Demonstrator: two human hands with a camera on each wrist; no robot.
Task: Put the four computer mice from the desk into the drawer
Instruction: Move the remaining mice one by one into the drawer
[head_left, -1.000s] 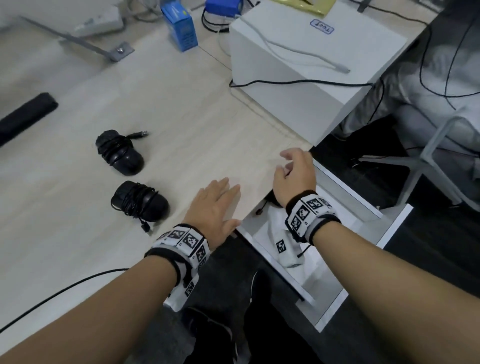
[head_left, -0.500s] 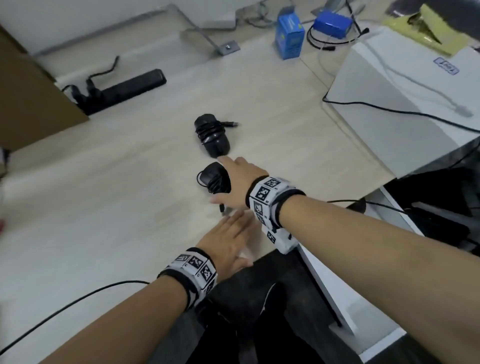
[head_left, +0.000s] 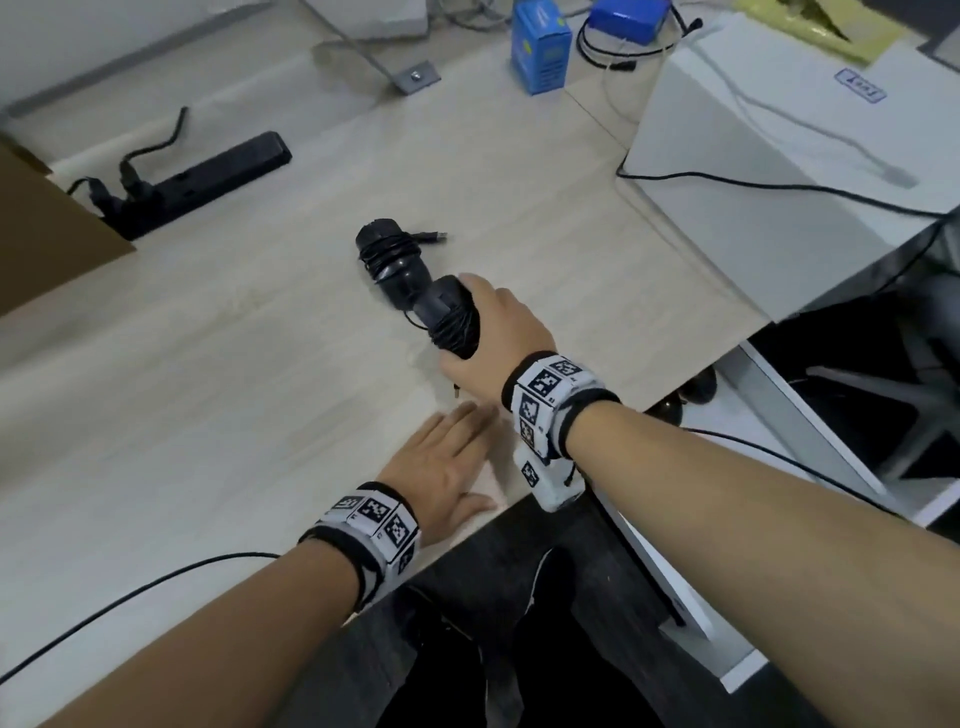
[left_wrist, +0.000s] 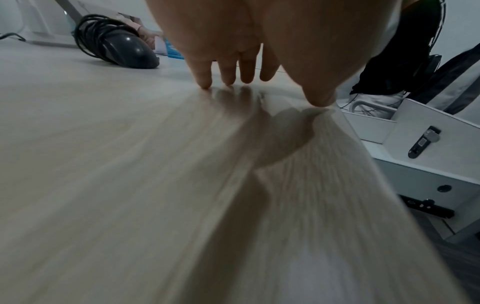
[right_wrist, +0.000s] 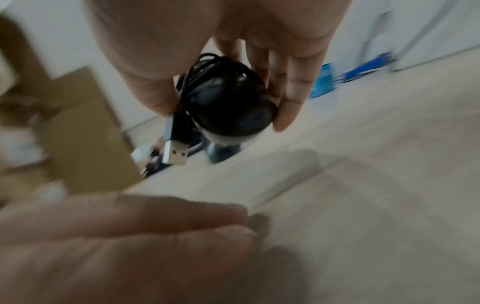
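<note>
My right hand (head_left: 480, 332) grips a black mouse (head_left: 451, 317) wrapped in its cable, lifted just off the desk (head_left: 208, 389); the right wrist view shows the mouse (right_wrist: 228, 105) between thumb and fingers, its USB plug (right_wrist: 176, 152) dangling. A second black wrapped mouse (head_left: 392, 260) lies on the desk just beyond, and it shows in the left wrist view (left_wrist: 116, 49). My left hand (head_left: 441, 462) rests flat on the desk near its front edge, fingers (left_wrist: 228, 70) straight. The open white drawer (head_left: 810, 426) is lower right, with two dark mice (head_left: 685, 397) at its shadowed back.
A white cabinet (head_left: 779, 156) with cables over it stands right of the desk. A blue box (head_left: 540, 44), a blue pack and a black power strip (head_left: 202, 179) lie at the back. A brown cardboard box (head_left: 47, 239) sits at the far left. A thin black cable (head_left: 130, 597) crosses the near desk.
My right hand left the drawer, reached left over the desk, closed round the nearer mouse and raised it. The left hand stayed flat. The head view swung left.
</note>
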